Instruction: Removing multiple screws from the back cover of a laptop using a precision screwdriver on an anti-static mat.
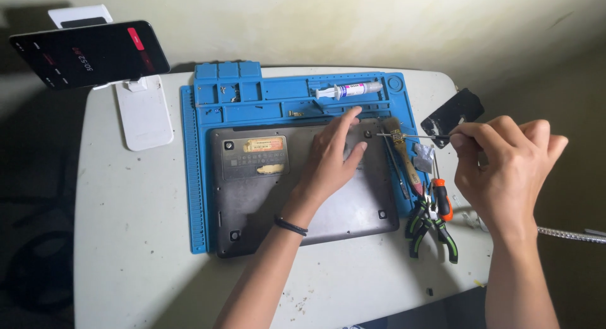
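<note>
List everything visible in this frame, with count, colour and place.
laptop: 1, dark grey, underside up on the mat
mat: 1, blue, centre of table
table: 1, off-white
syringe tube: 1, white, mat's top tray
brush: 1, wooden handle, mat's right edge
pliers: 1, green-black handles, right of laptop
screwdriver: 1, orange handle, above pliers
phone: 1, black, on white stand, far left
left hand: flat on laptop
right hand: pinching a thin metal tool
</note>
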